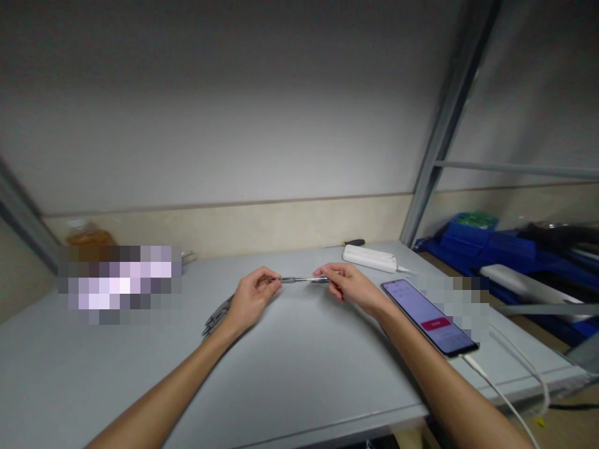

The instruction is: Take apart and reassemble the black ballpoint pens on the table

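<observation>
A pale grey table (290,374) stands against a plain wall, lit from above. Over its middle the left hand (253,298) and the right hand (349,287) meet, each pinching one end of a thin grey pen-like stick (304,280) between thumb and fingertips, so it hangs level just above the surface; it is blurred, possibly two pieces being joined. A bundle of similar dark sticks (218,318) lies beside the left wrist, within easy reach. A lit phone (428,317) rests near the right forearm, cabled, with a white power bank (369,257) behind.
</observation>
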Available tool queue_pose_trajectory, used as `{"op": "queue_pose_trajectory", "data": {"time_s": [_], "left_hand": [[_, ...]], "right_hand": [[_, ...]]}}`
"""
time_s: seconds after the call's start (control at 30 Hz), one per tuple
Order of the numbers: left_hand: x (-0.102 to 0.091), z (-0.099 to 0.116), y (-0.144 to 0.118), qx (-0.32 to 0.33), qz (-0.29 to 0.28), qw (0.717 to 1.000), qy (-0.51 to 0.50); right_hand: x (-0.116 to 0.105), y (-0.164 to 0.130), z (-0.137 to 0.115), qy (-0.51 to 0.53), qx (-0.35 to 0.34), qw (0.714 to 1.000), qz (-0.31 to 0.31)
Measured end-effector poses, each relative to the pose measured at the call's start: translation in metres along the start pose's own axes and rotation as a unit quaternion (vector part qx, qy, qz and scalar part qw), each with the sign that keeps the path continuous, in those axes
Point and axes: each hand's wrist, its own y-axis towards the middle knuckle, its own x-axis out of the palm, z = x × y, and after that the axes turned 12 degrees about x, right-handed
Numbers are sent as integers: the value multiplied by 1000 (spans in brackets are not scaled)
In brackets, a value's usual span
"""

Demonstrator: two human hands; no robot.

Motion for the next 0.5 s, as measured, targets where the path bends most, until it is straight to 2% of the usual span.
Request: {"op": "queue_pose_trajectory", "data": {"time_s": [0.13, 0.27, 0.37, 0.5], "left_hand": [[0, -2, 1, 2, 7, 1000, -20], [0, 0, 3, -16, 33, 998, -53], [-1, 0, 4, -28, 37, 996, -72], [0, -3, 3, -33, 28, 996, -81]], "right_hand": [[0, -2, -4, 58, 23, 998, -10], [-1, -6, -8, 85, 5, 996, -33], [-1, -5, -8, 76, 3, 996, -50], [-1, -1, -3, 26, 35, 999, -29]]}}
